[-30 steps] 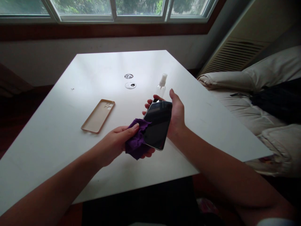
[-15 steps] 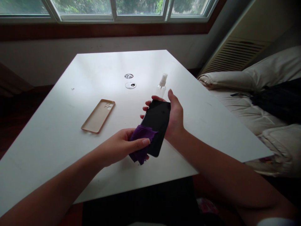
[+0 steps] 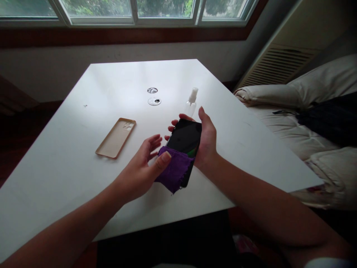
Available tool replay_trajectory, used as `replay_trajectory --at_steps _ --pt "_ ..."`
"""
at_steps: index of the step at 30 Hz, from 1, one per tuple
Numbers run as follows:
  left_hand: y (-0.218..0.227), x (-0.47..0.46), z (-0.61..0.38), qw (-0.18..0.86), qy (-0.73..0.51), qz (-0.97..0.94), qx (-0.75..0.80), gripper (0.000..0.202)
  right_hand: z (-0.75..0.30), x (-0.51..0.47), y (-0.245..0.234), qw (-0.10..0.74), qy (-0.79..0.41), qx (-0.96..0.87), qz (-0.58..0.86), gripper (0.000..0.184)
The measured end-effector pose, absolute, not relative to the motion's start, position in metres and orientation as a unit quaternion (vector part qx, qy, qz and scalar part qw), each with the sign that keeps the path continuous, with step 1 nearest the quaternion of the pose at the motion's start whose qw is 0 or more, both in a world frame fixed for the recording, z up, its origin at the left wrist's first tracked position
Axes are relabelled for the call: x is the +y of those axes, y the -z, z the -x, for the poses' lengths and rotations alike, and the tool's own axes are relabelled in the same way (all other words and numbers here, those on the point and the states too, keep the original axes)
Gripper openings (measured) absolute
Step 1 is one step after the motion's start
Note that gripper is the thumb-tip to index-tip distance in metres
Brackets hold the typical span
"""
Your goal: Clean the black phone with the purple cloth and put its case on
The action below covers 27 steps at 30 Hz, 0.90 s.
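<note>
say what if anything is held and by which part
The right hand holds the phone by its long edges, toward the far end. The left hand is open, thumb at the purple cloth.

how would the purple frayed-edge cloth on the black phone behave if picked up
The purple frayed-edge fabric cloth is probably floppy, since it drapes across the flat black rectangular phone and one corner hangs past the phone's edge. It looks thin, so it is likely light. The fraying suggests it may shed threads.
</note>
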<state>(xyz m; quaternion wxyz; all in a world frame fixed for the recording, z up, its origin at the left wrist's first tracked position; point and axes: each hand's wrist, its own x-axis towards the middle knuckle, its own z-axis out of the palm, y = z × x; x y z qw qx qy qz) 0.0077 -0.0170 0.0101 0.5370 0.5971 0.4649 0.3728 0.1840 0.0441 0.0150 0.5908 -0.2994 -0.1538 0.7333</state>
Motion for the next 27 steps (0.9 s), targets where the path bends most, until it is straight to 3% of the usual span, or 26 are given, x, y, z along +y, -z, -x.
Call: replay_trajectory --at_steps 5,8,22,27 --pt "-0.019 -0.015 0.001 0.209 -0.450 -0.763 0.415 0.041 -0.187 0.048 -0.013 0.622 -0.706 -0.145 0.306 0.047" --pt "-0.024 -0.016 0.001 0.122 -0.402 -0.845 0.330 0.034 -0.187 0.050 -0.012 0.639 -0.690 -0.141 0.309 0.047" --pt "-0.020 -0.023 -0.003 0.185 -0.300 -0.919 0.174 0.072 -0.181 0.048 -0.006 0.608 -0.705 -0.138 0.339 0.047" --pt "-0.023 -0.026 -0.007 0.237 -0.486 -0.790 0.289 0.042 -0.183 0.049 -0.009 0.587 -0.732 -0.136 0.318 0.049"
